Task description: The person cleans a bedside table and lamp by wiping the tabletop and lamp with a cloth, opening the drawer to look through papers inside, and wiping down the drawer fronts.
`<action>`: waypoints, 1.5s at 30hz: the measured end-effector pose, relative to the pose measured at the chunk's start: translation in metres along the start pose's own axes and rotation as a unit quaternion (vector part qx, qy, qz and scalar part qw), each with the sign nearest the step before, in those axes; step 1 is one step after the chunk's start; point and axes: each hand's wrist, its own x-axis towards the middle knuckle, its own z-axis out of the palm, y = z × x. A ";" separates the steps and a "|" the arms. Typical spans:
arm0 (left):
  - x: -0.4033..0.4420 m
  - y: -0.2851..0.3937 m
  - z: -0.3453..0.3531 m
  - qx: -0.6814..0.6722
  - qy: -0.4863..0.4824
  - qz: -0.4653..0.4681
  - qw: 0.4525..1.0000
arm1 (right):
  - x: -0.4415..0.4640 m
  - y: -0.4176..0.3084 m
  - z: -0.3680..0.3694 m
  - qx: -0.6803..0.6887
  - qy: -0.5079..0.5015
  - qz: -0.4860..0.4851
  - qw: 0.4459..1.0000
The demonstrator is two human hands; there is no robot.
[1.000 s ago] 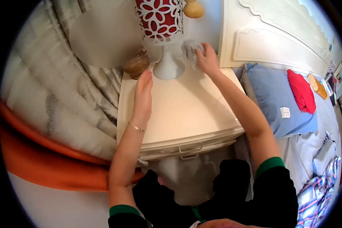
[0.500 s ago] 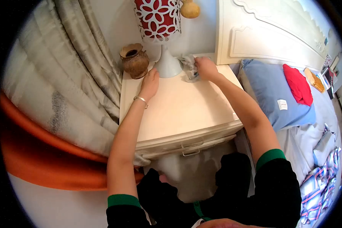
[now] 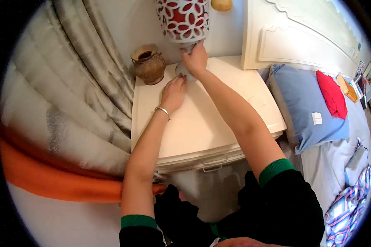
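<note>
A table lamp point(image 3: 184, 20) with a white flower cut-out shade over red stands at the back of a cream nightstand point(image 3: 206, 119). My right hand point(image 3: 196, 59) is closed at the lamp's stem, just under the shade. A bit of grey cloth point(image 3: 189, 46) shows by its fingers; most of the cloth is hidden. Fingers stretched forward, my left hand point(image 3: 175, 92) rests on the nightstand top with its fingertips at the lamp's base. Left of the lamp, a brown pot point(image 3: 149, 68) stands upright, apart from both hands.
Grey patterned curtains point(image 3: 86, 66) and an orange cloth point(image 3: 66, 177) hang at the left. On the right is a bed with a cream headboard point(image 3: 297, 45), a blue pillow point(image 3: 309, 111) and a red cloth point(image 3: 332, 96). A yellow gourd-like object point(image 3: 221, 5) is near the wall.
My right hand has moved left and up with the cloth, from the nightstand beside the lamp to the lamp's stem. My left hand stays by the base. The view has shifted slightly.
</note>
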 end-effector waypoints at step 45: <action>0.000 -0.010 0.001 -0.166 0.147 -0.076 0.972 | -0.068 0.000 -0.118 -0.310 -0.271 -0.017 0.911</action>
